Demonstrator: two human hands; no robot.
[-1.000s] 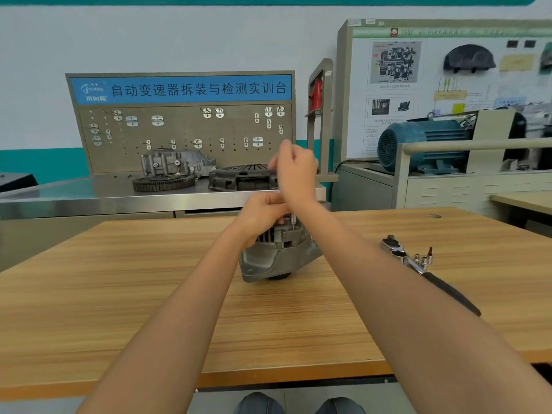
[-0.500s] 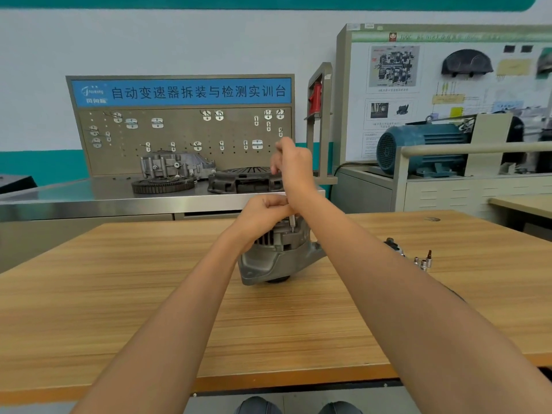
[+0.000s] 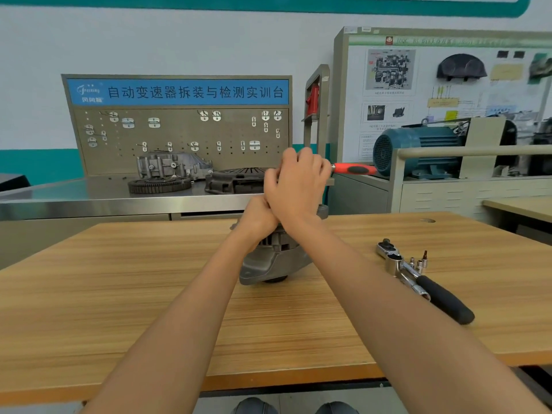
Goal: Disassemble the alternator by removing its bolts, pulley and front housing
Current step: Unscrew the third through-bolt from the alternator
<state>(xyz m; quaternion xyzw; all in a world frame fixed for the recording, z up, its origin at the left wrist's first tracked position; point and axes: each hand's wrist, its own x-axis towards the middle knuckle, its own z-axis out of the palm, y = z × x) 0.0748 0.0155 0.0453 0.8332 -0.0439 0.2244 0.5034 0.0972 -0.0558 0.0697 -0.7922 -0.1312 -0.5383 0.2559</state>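
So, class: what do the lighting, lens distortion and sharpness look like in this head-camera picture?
Head view: even indoor light, only a soft shadow under the alternator; wide-angle bending bows the wooden table edge and tilts the wall poster board; glare streaks the steel bench; the poster's small print is too blurred to read.

We see two bare forearms coming in from the bottom edge, no sleeves in view, nothing on either wrist that we can make out: no watch, band or glove. Left hand (image 3: 258, 218) and right hand (image 3: 298, 186) are both bare; no rings that we can tell, fingers mostly hidden from us. At the bottom edge we note two dark grey rounded shapes, probably knees (image 3: 254, 406) in dark trousers, cut off by the frame. Nothing else of the person shows.
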